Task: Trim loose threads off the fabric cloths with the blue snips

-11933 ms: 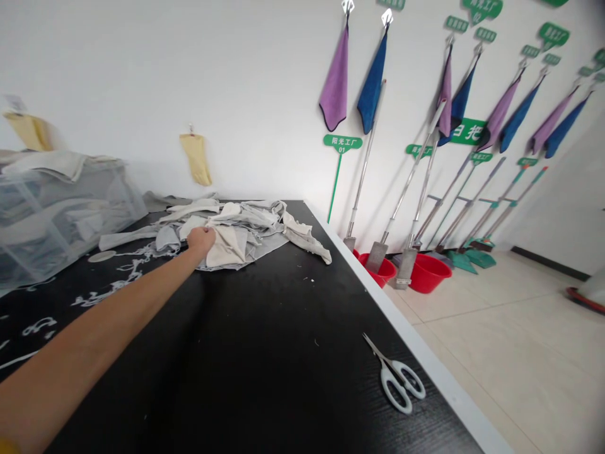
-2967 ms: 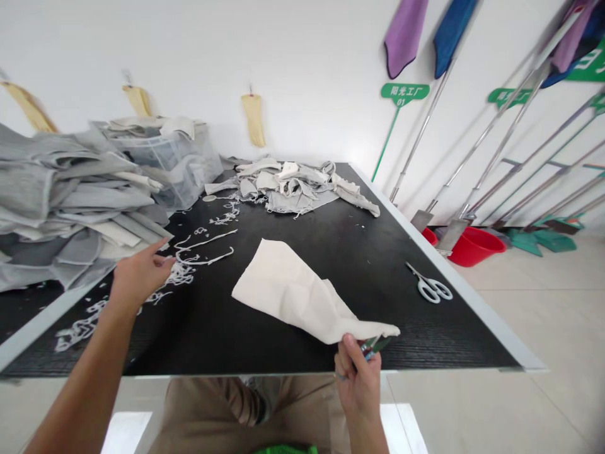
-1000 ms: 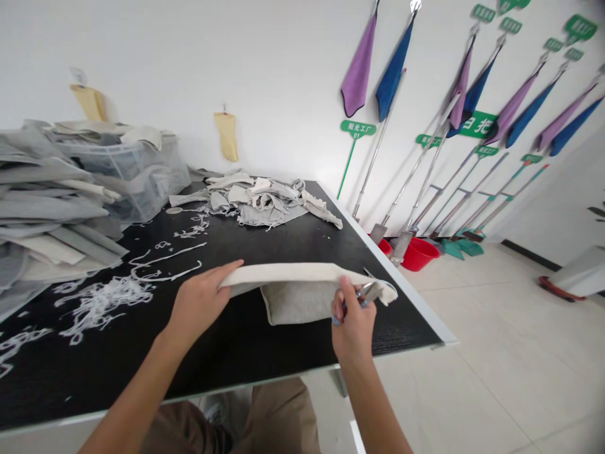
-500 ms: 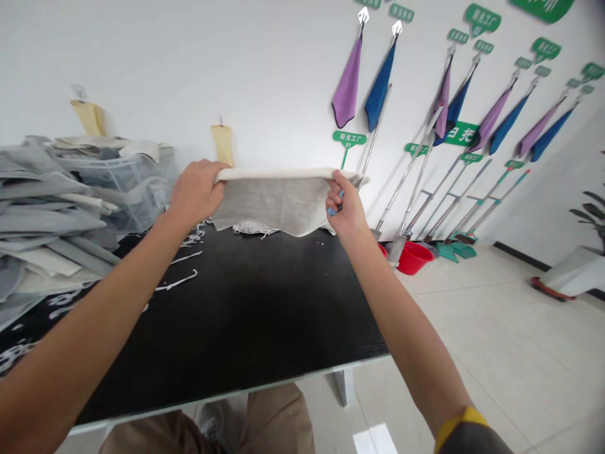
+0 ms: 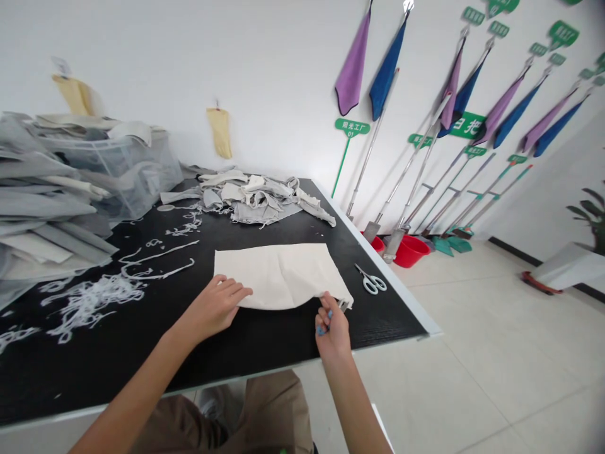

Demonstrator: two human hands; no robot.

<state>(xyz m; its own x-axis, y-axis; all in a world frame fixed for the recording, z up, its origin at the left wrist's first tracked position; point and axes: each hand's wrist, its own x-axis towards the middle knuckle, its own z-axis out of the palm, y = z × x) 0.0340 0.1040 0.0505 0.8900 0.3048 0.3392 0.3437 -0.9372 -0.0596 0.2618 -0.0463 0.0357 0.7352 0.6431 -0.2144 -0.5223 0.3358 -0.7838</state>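
An off-white cloth (image 5: 278,274) lies spread on the black table in front of me, its near edge slightly raised. My left hand (image 5: 224,306) pinches the near left corner, thumb underneath and fingers on top. At the near right corner my right hand (image 5: 333,325) grips the cloth's edge. Tucked in that same hand is a blue-handled cutting tool (image 5: 323,329), mostly hidden by the fingers; a bit of metal shows beyond them. A pair of scissors (image 5: 372,282) with pale handles rests on the table to the right of the cloth.
A heap of grey and white cloths (image 5: 258,195) lies at the table's back. Left stand a tall stack of grey cloths (image 5: 42,208) and a clear plastic bin (image 5: 135,170). White thread scraps (image 5: 94,302) litter the left side. Mops and a red bucket (image 5: 410,251) line the wall.
Both hands have come down and nearer with the cloth, which was held up stretched between them and now lies on the table. The heap and the scissors behind it have come into view.
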